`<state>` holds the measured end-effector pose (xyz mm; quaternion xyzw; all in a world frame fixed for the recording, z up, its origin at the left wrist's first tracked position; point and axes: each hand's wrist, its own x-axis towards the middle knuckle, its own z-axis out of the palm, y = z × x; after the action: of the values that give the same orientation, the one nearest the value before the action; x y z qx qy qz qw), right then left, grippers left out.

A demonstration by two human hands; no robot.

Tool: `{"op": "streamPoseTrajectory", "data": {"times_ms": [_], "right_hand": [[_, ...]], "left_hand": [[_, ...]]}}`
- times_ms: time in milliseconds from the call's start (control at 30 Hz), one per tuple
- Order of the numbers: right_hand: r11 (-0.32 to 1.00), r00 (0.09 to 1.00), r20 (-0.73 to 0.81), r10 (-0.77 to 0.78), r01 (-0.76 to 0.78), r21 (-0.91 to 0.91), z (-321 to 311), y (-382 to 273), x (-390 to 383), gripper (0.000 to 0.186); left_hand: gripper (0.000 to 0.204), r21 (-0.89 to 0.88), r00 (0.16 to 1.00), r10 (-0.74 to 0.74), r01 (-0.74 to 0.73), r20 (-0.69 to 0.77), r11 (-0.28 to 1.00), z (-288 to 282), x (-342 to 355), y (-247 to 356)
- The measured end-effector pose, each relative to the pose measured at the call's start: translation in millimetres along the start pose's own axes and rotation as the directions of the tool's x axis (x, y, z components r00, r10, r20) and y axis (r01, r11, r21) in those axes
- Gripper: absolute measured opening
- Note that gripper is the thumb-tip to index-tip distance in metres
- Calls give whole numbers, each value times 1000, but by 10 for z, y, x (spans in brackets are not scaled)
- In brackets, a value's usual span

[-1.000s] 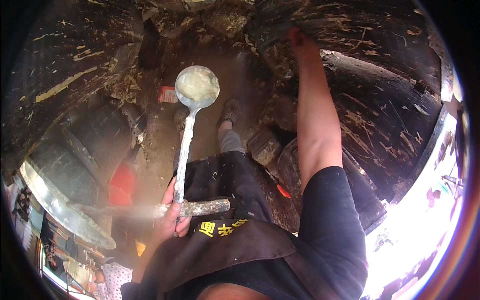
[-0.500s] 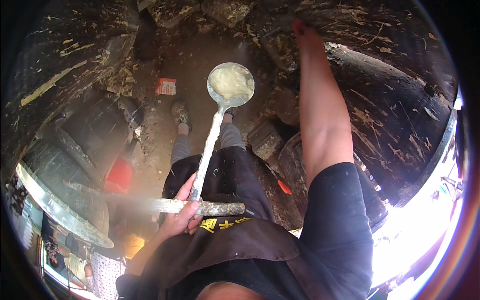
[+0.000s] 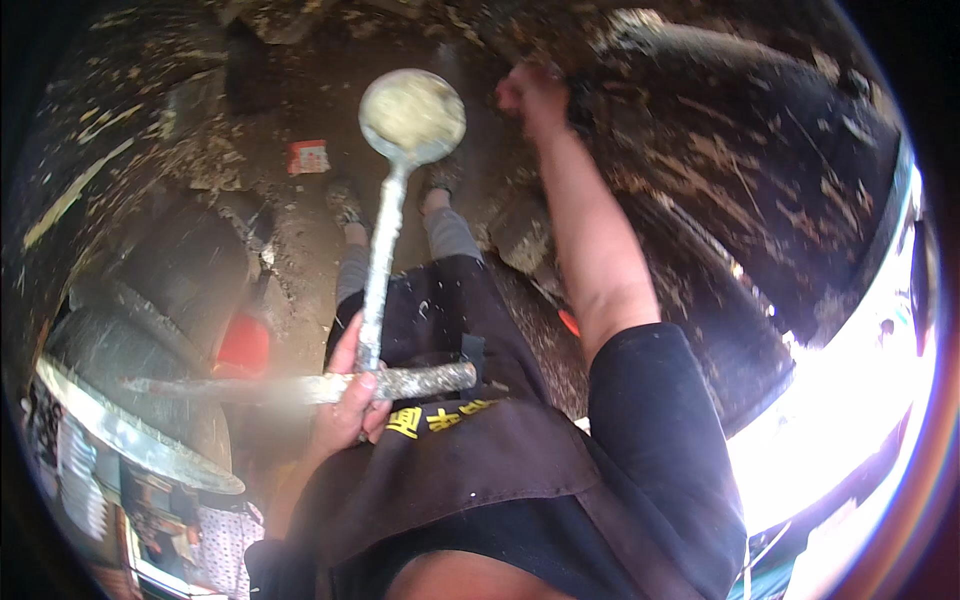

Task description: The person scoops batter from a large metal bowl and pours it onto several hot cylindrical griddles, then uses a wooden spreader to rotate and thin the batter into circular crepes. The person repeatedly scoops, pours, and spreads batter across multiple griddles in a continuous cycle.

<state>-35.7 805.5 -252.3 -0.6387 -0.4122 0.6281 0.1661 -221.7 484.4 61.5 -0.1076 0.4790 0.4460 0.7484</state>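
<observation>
My left hand is closed around two handles in front of my apron. One belongs to a metal ladle, its handle crusted white and its round bowl full of a pale, thick batter. The other is a long stick-like tool lying crosswise, caked with pale residue; its left part is blurred, so its kind is unclear. My right arm reaches forward to the right of the ladle. At its end my right hand is curled like a fist, somewhat blurred, near a dark, flake-covered curved surface. Anything in its fingers is hidden.
Dark curved surfaces with pale flakes rise on both sides. A metal-rimmed round vessel stands at the left, beside a red object. On the ground ahead lies a red-and-white packet. Bright light glares at the right.
My right hand has moved left and slightly down, closer to the ladle. The ladle's bowl has shifted up and left, still in my left hand with the stick-like tool.
</observation>
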Motion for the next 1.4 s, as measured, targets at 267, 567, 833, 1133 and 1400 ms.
{"op": "streamPoseTrajectory", "data": {"times_ms": [267, 567, 833, 1133, 1400], "right_hand": [[-67, 878, -160, 451, -145, -987, -1960, 1031, -2170, 39], [-158, 885, -242, 397, -194, -968, -2454, 835, -1761, 29], [-231, 879, -278, 386, -200, -952, -2475, 1052, -1640, 26], [-195, 901, -270, 339, -213, -957, -2313, 1068, -1640, 23], [-232, 906, -223, 360, -144, -962, -2227, 902, -1721, 25]], "left_hand": [[78, 25, 997, -33, 35, -77, 999, 231, 6, 98], [82, 30, 990, -82, 86, -110, 996, 373, 109, 69], [80, 15, 978, -79, 83, -191, 996, 459, 178, 38], [77, -19, 984, -110, 108, -143, 994, 328, 97, 45], [79, 14, 986, -71, 74, -154, 997, 363, 74, 23]]}}
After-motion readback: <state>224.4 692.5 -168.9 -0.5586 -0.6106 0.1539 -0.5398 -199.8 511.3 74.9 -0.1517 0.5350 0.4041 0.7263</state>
